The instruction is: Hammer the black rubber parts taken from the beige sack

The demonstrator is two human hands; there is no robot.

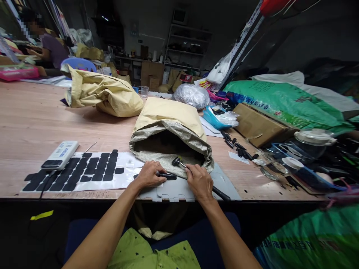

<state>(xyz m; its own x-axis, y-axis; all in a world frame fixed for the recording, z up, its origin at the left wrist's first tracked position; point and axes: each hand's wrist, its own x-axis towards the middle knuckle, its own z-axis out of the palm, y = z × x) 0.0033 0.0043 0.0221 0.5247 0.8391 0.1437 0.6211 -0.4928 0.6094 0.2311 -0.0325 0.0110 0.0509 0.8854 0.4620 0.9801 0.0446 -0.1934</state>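
My right hand (pixel 199 182) is closed around a small hammer (pixel 181 164), its dark head at the mouth of the open sack and its black grip sticking out behind my palm. Between the fingers of my left hand (pixel 151 174) is a slim black part (pixel 167 175), lying just above the grey board (pixel 174 191); its exact kind is unclear. Directly ahead lies a beige woven sack (pixel 171 110) with its rolled mouth facing me; the inside is dark. To the left, a white sheet (pixel 127 158) carries rows of black rounded pads (pixel 98 169).
A white device (pixel 61 154) rests on the sheet beside a thin pointed tool (pixel 90 147). Another sack (pixel 112 91) lies behind left. Loose black parts (pixel 241 151), a cardboard box (pixel 260 125) and a lidded jar (pixel 312 140) stand right. A person (pixel 53 48) sits far left.
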